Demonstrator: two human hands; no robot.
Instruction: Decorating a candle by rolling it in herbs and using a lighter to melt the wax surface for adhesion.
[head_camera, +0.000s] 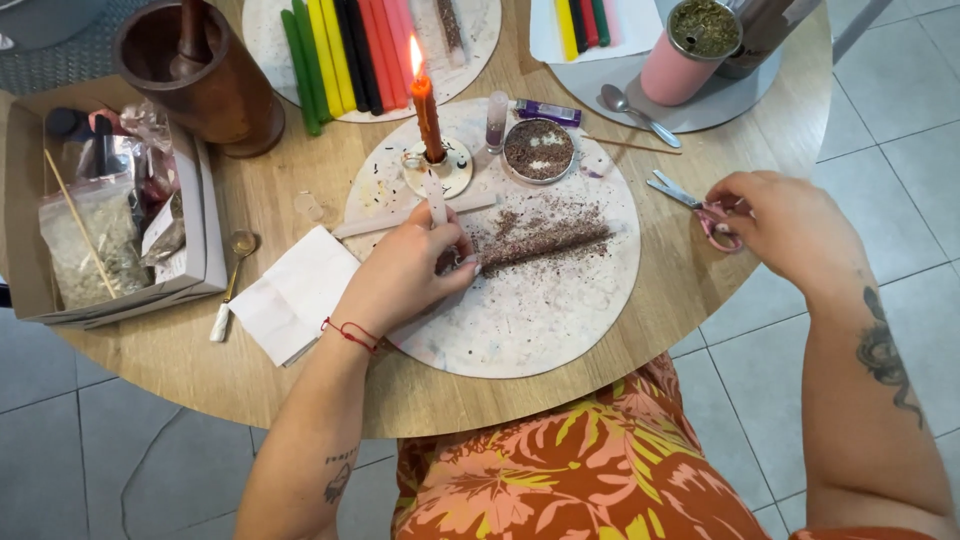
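We are pressing our left hand (410, 270) onto the near end of a herb-coated candle (535, 240), fingers curled down over it, so the candle is lying pinned on the round speckled board (530, 320) in the middle of the counter (300, 390). Our right hand (790, 225) is closing around the pink handles of the small scissors (700, 205), which are resting on the counter just off the board's right edge; the fingers are bent over the loops, though we cannot tell whether they are threaded through yet.

To handle this well, we are judging that the left hand should be bearing down lightly, since the coating of dried herbs looks loose and crumbs are already lying scattered across the board. Keeping the wrist low and away from the lit orange candle (427, 115) matters too: its flame is burning in a small holder just beyond our knuckles. A white stick (415, 215) is lying between that holder and our fingers.

Further out, a round tin of herbs (539, 150) is sitting beside the holder, a folded white napkin (295, 295) is lying left of the board, and a wooden mortar (200, 75) is standing at the far left, next to an open cardboard box (30, 250).
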